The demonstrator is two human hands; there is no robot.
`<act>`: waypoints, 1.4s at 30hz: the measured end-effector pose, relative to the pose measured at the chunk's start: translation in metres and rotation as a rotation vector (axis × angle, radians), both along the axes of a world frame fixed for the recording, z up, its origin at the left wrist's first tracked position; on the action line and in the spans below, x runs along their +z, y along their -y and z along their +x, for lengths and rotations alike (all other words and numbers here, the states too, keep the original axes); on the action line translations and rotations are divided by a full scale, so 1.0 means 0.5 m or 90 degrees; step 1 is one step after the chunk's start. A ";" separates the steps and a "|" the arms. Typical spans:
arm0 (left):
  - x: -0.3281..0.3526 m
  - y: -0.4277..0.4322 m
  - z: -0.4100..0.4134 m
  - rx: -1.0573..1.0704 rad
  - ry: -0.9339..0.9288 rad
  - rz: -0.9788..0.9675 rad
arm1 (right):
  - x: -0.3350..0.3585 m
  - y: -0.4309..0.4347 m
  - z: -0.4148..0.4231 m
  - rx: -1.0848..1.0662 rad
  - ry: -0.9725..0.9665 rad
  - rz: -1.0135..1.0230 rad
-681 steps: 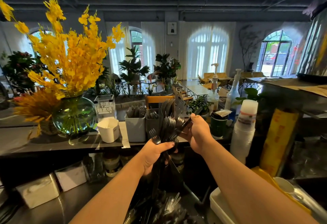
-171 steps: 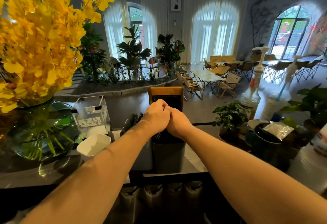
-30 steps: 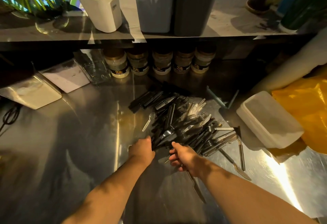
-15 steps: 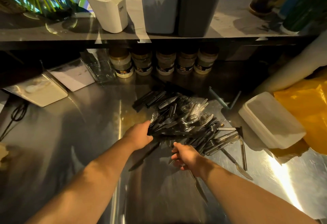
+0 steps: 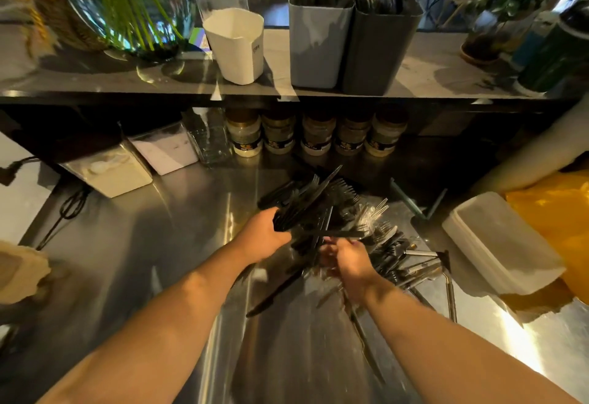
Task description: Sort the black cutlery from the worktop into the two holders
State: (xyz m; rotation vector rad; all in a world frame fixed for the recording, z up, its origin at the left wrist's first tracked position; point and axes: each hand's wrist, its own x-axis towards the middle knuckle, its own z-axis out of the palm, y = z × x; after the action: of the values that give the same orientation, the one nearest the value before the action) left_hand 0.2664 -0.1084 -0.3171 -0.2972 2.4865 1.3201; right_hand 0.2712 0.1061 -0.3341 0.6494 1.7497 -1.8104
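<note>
Left hand [image 5: 261, 237] grips black cutlery bundle [image 5: 306, 206], tines pointing away-right; right hand [image 5: 349, 260]: grip unclear; jar labels [image 5: 245, 146] illegible.

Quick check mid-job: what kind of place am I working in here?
Most likely a café or restaurant service counter. A stainless-steel worktop carries a heap of black plastic cutlery, two square grey cutlery holders stand on the raised shelf, and a row of labelled jars sits beneath it.

A steel worktop [image 5: 159, 244] bears a heap of black cutlery [image 5: 393, 255], a white box [image 5: 497, 244] and five jars [image 5: 315, 135]. The shelf [image 5: 439, 80] above bears a pale holder [image 5: 318, 46] touching a dark holder [image 5: 379, 52].
</note>
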 end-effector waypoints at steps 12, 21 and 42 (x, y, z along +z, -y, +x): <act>0.167 -0.058 -0.015 -0.014 -0.016 -0.054 | 0.280 0.026 -0.155 -0.236 -0.185 -0.205; 0.275 -0.093 0.012 -0.117 -0.064 -0.026 | 0.386 -0.007 -0.112 -0.307 -0.149 -0.290; 0.622 -0.293 -0.054 0.063 -0.404 0.338 | 0.447 -0.130 -0.016 -0.165 -0.063 -0.369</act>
State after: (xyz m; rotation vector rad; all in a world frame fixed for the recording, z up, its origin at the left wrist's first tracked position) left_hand 0.2394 0.0379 -0.0061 0.1540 2.4460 2.3341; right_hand 0.2632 0.1712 -0.1105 0.5630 1.1335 -2.4167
